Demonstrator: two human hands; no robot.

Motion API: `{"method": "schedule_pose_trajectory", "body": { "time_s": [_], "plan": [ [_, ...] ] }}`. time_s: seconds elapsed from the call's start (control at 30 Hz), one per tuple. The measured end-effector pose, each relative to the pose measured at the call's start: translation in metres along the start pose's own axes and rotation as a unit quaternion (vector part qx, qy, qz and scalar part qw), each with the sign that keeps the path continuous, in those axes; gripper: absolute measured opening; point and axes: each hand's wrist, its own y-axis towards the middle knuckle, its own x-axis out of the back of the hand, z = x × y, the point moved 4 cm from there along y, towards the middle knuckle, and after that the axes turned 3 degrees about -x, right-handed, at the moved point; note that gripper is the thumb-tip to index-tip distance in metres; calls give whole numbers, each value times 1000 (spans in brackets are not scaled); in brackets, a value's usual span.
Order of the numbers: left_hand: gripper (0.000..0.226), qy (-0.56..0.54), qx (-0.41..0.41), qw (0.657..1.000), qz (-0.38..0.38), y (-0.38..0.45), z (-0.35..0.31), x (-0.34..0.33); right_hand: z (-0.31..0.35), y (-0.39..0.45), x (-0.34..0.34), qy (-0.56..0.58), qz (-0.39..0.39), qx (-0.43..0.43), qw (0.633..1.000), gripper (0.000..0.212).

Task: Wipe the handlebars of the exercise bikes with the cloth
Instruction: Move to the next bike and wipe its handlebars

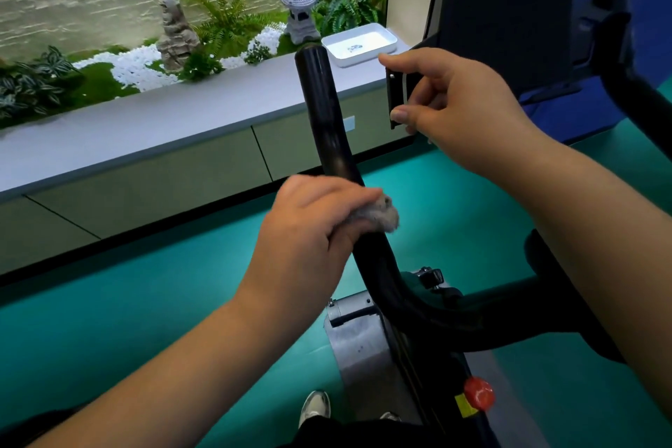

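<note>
Handlebars are the concern; one black handlebar (329, 127) rises through the centre of the frame, its capped end near the upper middle. Low on this bar the left hand (309, 229) is closed around a grey cloth (378, 216), pressing it against the tube; the cloth shows only as a tuft beyond the fingers. The right hand (462, 109), right of centre, pinches the edge of a dark console panel (509, 18), seemingly to steady the bike. The step in hand looks like the wiping of this bar; the next move likely calls for sliding the wrapped cloth up toward the cap with the grip kept snug, then crossing to the other bar (625, 58) at far right. A white tray (385, 44) sits on the ledge (145, 135) above centre; it holds a small dark item, too small to identify.
</note>
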Motion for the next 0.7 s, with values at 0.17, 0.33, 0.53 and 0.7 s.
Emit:
{"method": "schedule_pose_trajectory", "body": {
  "time_s": [0.17,0.33,0.53,0.7],
  "plan": [
    [25,-10,47,998,-37,1,2,-1,-1,-1,2,8,2,1,1000,52],
    [23,-4,-4,1000,-7,-13,-8,-1,-1,-2,1,14,2,6,1000,52],
    [26,-11,52,998,-47,-15,-9,-3,-1,-2,-1,2,1,18,1000,53],
    [23,0,18,1000,-23,-21,-16,-2,0,-4,-1,-13,2,20,1000,52]
  ]
}}
